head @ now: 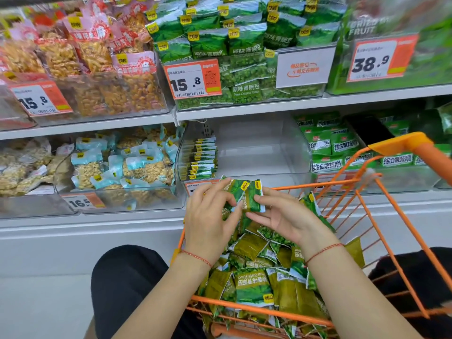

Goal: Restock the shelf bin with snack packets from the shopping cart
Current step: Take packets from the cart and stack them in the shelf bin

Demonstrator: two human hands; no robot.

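Observation:
Above the orange shopping cart (371,216), both my hands hold a small bunch of green snack packets (245,194). My left hand (208,216) pinches the bunch from the left and my right hand (281,216) pinches it from the right. The cart is heaped with several more green packets (256,282). Straight behind my hands stands the clear shelf bin (256,148), with a row of green packets (203,159) standing on edge along its left wall.
Neighbouring clear bins hold nut packets (127,167) on the left and green fruit-crisp packets (342,148) on the right. The upper shelf carries full bins with orange price tags (193,79). My knees in black flank the cart.

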